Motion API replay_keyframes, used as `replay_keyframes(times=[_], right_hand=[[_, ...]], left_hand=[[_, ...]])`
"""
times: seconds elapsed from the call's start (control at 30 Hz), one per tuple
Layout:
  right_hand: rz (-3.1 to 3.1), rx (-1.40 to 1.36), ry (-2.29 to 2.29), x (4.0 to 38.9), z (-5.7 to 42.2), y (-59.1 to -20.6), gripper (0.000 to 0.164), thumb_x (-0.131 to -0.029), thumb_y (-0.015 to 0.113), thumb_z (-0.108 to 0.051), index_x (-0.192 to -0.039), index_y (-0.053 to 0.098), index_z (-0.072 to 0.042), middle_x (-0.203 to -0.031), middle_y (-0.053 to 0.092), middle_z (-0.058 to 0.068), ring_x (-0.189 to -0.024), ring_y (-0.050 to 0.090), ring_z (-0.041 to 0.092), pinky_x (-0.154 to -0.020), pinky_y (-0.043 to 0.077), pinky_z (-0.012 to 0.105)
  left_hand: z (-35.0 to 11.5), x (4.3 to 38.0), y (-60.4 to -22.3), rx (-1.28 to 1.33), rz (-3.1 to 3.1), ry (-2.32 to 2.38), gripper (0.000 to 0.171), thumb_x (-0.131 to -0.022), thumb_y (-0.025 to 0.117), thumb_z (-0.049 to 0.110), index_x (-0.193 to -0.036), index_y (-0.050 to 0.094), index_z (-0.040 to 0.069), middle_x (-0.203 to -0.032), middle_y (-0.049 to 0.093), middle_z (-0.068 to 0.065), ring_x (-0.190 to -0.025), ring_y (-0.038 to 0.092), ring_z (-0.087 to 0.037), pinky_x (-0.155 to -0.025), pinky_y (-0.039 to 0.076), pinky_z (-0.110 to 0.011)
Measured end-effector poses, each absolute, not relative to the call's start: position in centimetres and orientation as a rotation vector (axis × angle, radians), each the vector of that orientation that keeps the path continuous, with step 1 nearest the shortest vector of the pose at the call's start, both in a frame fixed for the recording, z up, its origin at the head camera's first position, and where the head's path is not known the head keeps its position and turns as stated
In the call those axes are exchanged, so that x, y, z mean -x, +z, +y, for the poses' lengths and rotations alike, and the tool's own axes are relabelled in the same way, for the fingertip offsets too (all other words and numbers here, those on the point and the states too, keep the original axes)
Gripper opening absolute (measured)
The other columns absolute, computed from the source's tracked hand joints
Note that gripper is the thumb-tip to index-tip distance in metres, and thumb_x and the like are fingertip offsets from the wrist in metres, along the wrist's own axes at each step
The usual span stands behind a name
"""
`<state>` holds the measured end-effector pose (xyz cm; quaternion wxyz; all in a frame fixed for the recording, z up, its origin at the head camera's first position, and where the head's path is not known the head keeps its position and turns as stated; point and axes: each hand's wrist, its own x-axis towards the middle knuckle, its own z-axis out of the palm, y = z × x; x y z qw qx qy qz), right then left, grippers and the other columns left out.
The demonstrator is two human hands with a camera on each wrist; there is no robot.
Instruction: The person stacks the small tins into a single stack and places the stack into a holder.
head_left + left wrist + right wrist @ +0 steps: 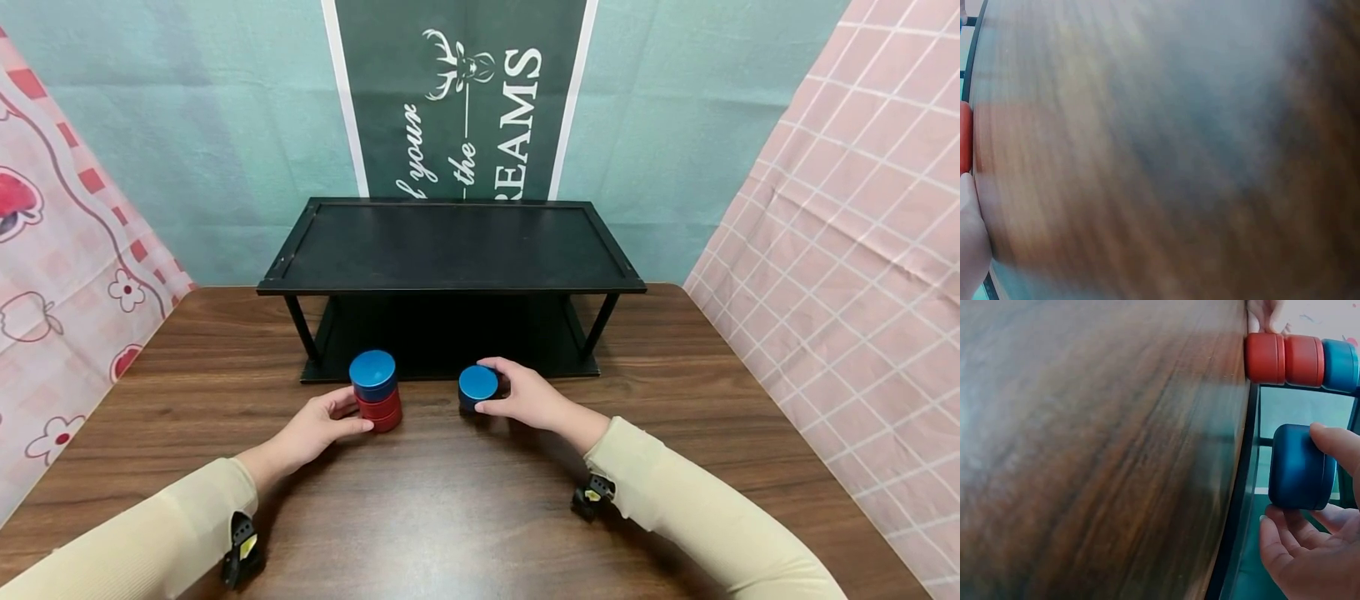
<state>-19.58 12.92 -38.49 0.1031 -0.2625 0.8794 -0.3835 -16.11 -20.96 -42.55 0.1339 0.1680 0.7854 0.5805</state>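
A stack stands on the table at left centre: two red round tins [380,410] with a blue round tin [373,373] on top. My left hand [318,429] holds the red tins low down from the left, thumb in front and fingers behind. The right hand [528,396] pinches a second blue tin [477,383] between thumb and fingers, to the right of the stack. In the right wrist view this blue tin [1300,467] is held a little off the table. The left wrist view catches only a sliver of a red tin [965,137] and part of the hand.
Behind the tins stands a black two-level shelf [450,250], its lower board close to both hands. The brown wooden table [450,508] spreads in front. A green curtain [225,125] hangs at the back, with pink cloths [847,208] along the sides.
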Motion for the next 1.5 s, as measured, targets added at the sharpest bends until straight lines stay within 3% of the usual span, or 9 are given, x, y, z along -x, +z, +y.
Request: replay_keyframes(times=[0.4, 0.87, 1.17, 1.5], right_hand=[[2.598, 0.812, -1.187, 19.5, 12.7, -37.5, 0.060, -0.083, 0.072, -0.022, -0.134, 0.045, -0.005, -0.125, 0.053, 0.012, -0.107, 0.056, 0.023, -0.083, 0.051, 0.031], [2.630, 0.778, -1.228, 19.4, 12.7, -35.7, 0.061, -0.082, 0.073, -0.021, -0.135, 0.045, -0.006, -0.124, 0.052, 0.010, -0.101, 0.056, 0.020, -0.079, 0.052, 0.029], [2.657, 0.757, -1.244, 19.4, 12.6, -34.8, 0.064, -0.082, 0.073, -0.023, -0.137, 0.043, -0.007, -0.125, 0.052, 0.010, -0.102, 0.055, 0.021, -0.081, 0.051, 0.035], [2.676, 0.739, -1.273, 19.6, 12.2, -33.7, 0.064, -0.082, 0.073, -0.024, -0.137, 0.043, -0.010, -0.125, 0.053, 0.008, -0.102, 0.053, 0.022, -0.083, 0.050, 0.040]], left_hand=[[-21.0, 16.1, -42.5, -0.492, 2.277, 1.689, 0.059, -0.087, 0.066, 0.016, -0.137, 0.040, -0.003, -0.135, 0.047, -0.021, -0.126, 0.041, -0.036, -0.099, 0.040, -0.034], [-20.9, 16.0, -42.4, -0.497, 2.270, 1.696, 0.059, -0.087, 0.066, 0.015, -0.137, 0.040, -0.003, -0.135, 0.047, -0.021, -0.126, 0.041, -0.037, -0.098, 0.041, -0.032], [-21.0, 15.9, -42.5, -0.495, 2.270, 1.689, 0.058, -0.088, 0.065, 0.016, -0.137, 0.040, -0.002, -0.135, 0.047, -0.020, -0.126, 0.040, -0.037, -0.100, 0.039, -0.040], [-21.0, 16.0, -42.5, -0.499, 2.268, 1.691, 0.058, -0.088, 0.065, 0.016, -0.137, 0.040, -0.002, -0.135, 0.047, -0.020, -0.126, 0.040, -0.037, -0.100, 0.039, -0.040]])
